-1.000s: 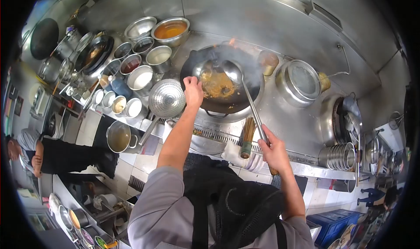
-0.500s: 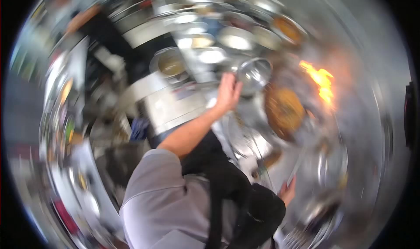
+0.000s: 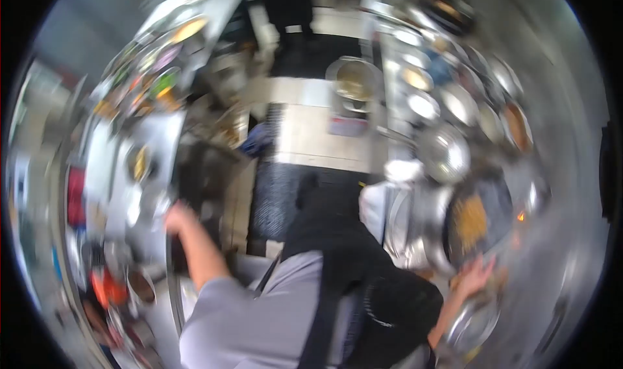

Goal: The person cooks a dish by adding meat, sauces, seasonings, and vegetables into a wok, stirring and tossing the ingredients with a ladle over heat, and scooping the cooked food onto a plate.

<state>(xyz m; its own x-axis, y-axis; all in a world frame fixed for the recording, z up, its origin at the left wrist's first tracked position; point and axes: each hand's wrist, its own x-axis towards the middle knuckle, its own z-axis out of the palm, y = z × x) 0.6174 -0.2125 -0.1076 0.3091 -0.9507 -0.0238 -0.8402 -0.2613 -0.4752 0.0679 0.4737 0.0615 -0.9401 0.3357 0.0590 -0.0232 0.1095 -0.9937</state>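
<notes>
Golden-brown, loose food (image 3: 470, 223) lies in the round, dark metal wok (image 3: 498, 197) between three and four o'clock. The cook's bare right hand (image 3: 476, 278) is beside its rim at four; some fingertips show apart, but I can't tell whether they grip anything. Towards nine, the bare left hand (image 3: 176, 218) is by a blurred, shiny object on the pale counter (image 3: 159, 239), its finger state unclear. I'd judge this a mid-cooking reach, calling for a sure pinch. White lettering marks the black cloth apron (image 3: 405, 307), too blurred to read.
</notes>
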